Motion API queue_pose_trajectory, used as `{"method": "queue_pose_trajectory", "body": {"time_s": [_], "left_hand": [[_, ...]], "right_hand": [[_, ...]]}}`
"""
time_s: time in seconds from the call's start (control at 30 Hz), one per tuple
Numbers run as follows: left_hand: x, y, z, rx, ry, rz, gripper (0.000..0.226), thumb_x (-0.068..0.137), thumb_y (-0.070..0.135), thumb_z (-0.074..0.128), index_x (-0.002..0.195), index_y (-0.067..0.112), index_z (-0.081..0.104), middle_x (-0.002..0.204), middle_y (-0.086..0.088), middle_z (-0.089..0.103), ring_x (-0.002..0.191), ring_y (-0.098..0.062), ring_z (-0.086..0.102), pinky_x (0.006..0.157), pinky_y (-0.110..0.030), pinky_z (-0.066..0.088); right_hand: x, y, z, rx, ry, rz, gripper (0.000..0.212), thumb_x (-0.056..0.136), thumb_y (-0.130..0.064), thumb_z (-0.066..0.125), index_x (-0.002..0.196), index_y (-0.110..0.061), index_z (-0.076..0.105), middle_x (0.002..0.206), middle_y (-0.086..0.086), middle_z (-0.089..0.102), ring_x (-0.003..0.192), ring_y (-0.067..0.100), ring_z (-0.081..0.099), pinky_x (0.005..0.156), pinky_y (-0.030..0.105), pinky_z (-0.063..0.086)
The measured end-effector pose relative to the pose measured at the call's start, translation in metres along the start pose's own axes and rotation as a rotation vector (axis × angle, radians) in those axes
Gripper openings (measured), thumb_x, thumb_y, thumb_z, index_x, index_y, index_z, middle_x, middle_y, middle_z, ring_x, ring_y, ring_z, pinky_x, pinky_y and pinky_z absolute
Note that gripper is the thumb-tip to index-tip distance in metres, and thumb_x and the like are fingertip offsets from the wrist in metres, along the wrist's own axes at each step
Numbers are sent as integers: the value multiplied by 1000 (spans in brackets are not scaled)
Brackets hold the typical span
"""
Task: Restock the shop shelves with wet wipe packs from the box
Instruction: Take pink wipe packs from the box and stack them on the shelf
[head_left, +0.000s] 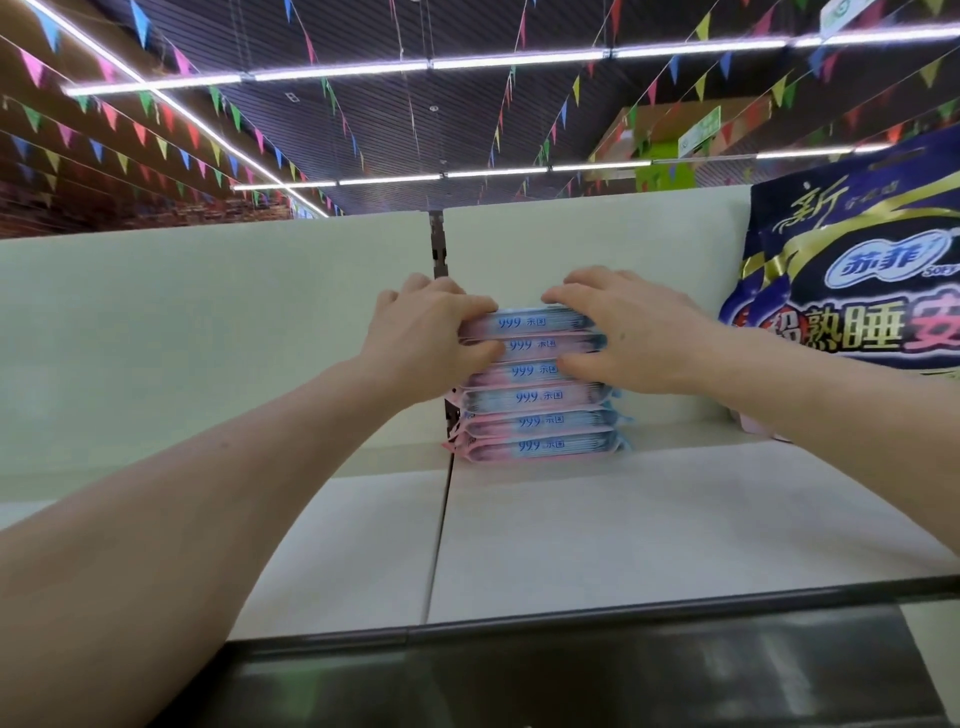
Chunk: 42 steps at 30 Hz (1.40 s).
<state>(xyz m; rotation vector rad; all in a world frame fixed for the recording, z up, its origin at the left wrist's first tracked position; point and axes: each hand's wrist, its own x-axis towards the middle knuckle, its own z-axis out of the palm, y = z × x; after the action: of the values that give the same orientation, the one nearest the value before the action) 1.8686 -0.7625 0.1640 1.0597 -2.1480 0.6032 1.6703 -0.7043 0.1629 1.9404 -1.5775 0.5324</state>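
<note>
Pink-and-blue plastic wet wipe packs (537, 421): six, stacked flat in one column on the flat white shelf board (623, 519), toward its rear, just in front of the pale back panel (208, 322) and beside the seam between two boards. Left hand (431, 332) and right hand (628, 338) apart, one clamped on each end of the upper three packs, fingers over the top, thumbs at the front. Large dark blue glossy bag (852, 270) with gold print stands near, to the right. Overhead: dark slatted ceiling (415, 135), white strip lights (519, 61), strings of coloured triangular bunting (140, 132).
</note>
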Motion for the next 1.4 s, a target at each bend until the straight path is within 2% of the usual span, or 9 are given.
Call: {"method": "queue_pose_trajectory", "body": {"time_s": [0.2,0.37,0.5,0.6,0.67,0.77,0.9,1.13,1.4], "left_hand": [[-2,5,3,144,44,35,37,94,50,47,124,31,62,122,5,60,121,-20,41,107,-44,16],[-1,11,3,186,5,7,35,97,46,43,120,28,63,118,2,59,113,-21,50,109,-46,16],[0,16,-1,191,-46,-15,32,96,45,43,114,28,64,112,0,58,107,-22,51,105,-47,22],[-2,19,-9,178,-92,-32,36,96,45,45,124,27,58,118,-3,55,111,-24,48,102,-47,29],[-7,21,-17,172,-77,-35,43,95,43,47,135,26,50,127,-5,50,118,-25,45,101,-46,31],[-19,17,-34,179,-43,-44,44,95,39,51,136,25,47,130,-5,49,119,-25,46,98,-44,34],[-43,-1,-59,166,-42,-112,46,94,37,55,138,26,47,130,-2,51,117,-23,51,100,-43,34],[-102,-35,-96,199,-82,-272,48,94,34,59,139,24,47,131,1,56,118,-20,51,103,-44,39],[-173,-67,-156,332,-134,-520,44,94,32,59,136,24,49,126,2,57,112,-20,54,99,-42,44]], "right_hand": [[1,-4,6,-113,1,-50,65,93,-40,55,148,-30,22,145,-4,37,127,19,38,86,33,41],[3,-7,6,-162,-5,-51,60,95,-38,52,147,-29,23,143,-4,42,125,19,41,83,34,43],[3,-13,-1,-224,-47,-51,58,93,-37,54,144,-26,28,136,0,48,119,23,47,81,36,45],[6,-22,-11,-275,-70,-52,57,91,-40,56,141,-26,33,131,3,51,113,25,51,85,38,47],[5,-32,-20,-281,-46,-63,59,92,-40,55,144,-27,31,136,3,47,118,26,48,91,41,43],[1,-51,-30,-250,27,-102,55,93,-38,55,143,-26,37,139,3,46,123,25,45,98,42,41],[-1,-87,-36,-182,68,-172,38,95,-36,51,130,-24,51,126,3,55,112,24,51,90,40,45],[-5,-163,-40,-8,58,-283,39,96,-38,51,132,-24,52,125,-5,59,115,17,53,95,35,45],[-7,-255,-57,172,100,-467,39,96,-36,51,132,-22,51,128,-3,57,116,18,52,94,33,43]]}}
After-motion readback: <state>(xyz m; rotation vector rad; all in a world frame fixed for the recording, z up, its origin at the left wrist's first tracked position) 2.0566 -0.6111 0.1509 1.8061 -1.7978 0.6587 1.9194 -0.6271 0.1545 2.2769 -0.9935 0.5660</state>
